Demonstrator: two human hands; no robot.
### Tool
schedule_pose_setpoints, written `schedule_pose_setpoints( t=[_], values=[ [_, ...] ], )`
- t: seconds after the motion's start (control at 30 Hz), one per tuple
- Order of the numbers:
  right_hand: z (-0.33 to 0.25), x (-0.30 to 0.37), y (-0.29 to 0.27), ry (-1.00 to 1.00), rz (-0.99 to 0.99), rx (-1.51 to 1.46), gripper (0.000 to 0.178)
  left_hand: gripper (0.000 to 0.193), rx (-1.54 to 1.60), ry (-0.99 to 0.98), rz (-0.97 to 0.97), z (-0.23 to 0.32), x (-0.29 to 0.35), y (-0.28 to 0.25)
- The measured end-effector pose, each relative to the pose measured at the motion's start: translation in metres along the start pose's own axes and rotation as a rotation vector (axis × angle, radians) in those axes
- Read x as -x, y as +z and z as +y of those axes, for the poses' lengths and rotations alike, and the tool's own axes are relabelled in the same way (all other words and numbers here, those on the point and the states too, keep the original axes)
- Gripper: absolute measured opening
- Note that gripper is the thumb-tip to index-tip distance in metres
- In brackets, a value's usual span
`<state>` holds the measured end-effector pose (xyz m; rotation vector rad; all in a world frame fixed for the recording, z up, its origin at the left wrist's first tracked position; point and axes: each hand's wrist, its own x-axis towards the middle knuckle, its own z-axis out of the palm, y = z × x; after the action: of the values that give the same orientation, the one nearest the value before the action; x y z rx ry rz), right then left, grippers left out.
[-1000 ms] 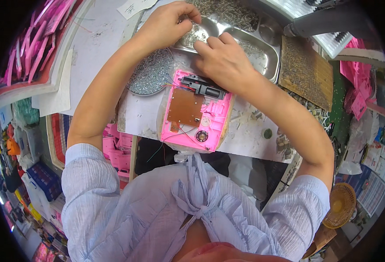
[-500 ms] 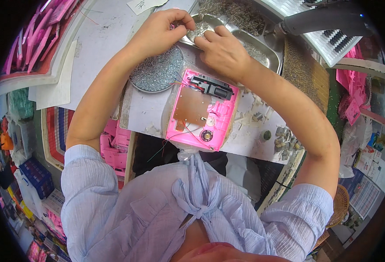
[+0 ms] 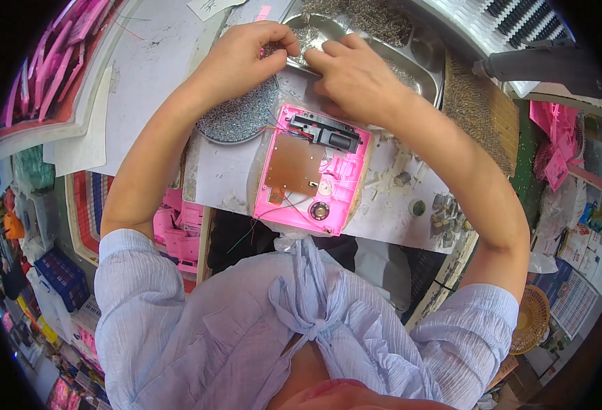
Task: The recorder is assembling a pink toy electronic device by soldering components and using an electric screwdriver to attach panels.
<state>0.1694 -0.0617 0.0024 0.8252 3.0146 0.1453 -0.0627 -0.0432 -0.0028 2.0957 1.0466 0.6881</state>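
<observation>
My left hand is curled at the left rim of a steel tray with several compartments. Its thumb and fingertips come together, and what they hold, if anything, is hidden. Beside it my right hand hovers over the tray's near edge, fingers bent inward over the small shiny metal parts. Whatever these fingertips grip is too small to make out. Closer to me lies an open pink plastic housing, holding a brown circuit board, a black mechanism, a round speaker-like part and thin wires.
A round dish of small screws stands under my left forearm. Right of the tray is a board covered with small pins. A dark powered tool hangs at the upper right. Pink parts fill a box at the upper left.
Both hands stay by the tray; the left has shifted slightly left and down, and the right fingers have bent further. The dark tool appears lower and farther right. The view has shifted slightly.
</observation>
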Motion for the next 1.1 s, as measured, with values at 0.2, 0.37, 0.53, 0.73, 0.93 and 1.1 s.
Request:
schedule_pose_setpoints(
  t=[0.2,0.37,0.53,0.73,0.93,1.1],
  values=[
    [0.003,-0.001,0.02,0.02,0.067,0.019,0.011,0.023,0.263,-0.082,-0.04,-0.006,-0.004,0.002],
    [-0.003,0.012,-0.001,0.103,0.324,-0.293,0.013,0.027,0.703,-0.152,-0.036,-0.003,-0.004,0.003],
    [-0.001,0.049,-0.01,0.578,0.385,-0.589,0.02,0.025,0.767,-0.137,-0.049,0.015,-0.005,0.01],
    [-0.015,0.051,-0.003,0.788,0.595,-1.216,0.041,0.025,0.843,-0.059,-0.054,0.042,-0.024,0.043],
    [-0.014,0.065,-0.004,0.78,0.661,-1.096,0.035,0.021,1.011,-0.233,0.075,0.063,-0.04,0.059],
    [-0.009,0.071,-0.008,0.913,0.572,-1.525,0.029,0.021,0.953,-0.04,0.193,0.069,-0.045,0.072]
  ],
)
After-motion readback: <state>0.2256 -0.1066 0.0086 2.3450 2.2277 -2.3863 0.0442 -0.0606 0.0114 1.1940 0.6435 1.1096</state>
